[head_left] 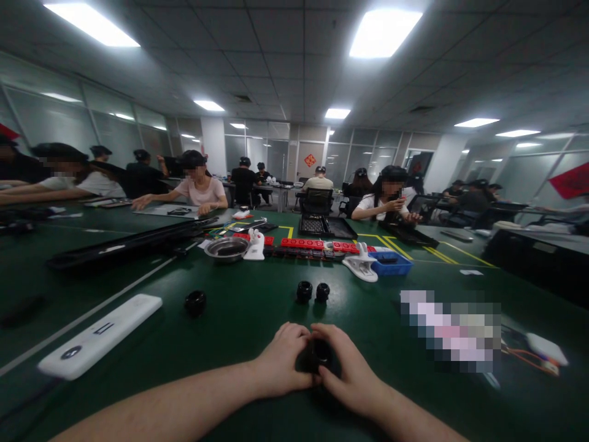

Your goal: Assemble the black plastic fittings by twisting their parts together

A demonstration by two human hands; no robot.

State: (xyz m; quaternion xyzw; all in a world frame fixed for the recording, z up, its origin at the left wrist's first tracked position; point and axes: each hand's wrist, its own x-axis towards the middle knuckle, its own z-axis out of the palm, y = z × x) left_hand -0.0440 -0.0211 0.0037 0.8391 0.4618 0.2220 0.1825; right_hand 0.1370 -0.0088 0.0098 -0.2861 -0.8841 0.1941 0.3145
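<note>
Close in front of me on the green table, a black hollow round part [321, 351] shows its dark opening between my hands. My left hand [284, 362] curls around its left side, thumb low and fingertips at the far edge. From the right, my right hand [350, 368] grips the same part between thumb and fingers. Much of its body is hidden by the hands. Just beyond them stand two small black ribbed round parts, a left one [304, 291] and a right one [323, 292]. Another black round part [196, 302] sits further left.
A white power bank-like box [101, 334] lies left. Farther back are a metal bowl [227, 248], red blocks in a row [302, 244], a white clamp [361, 264] and a blue bin [391, 263]. A blurred-out item [453, 331] lies right. Co-workers sit across the table.
</note>
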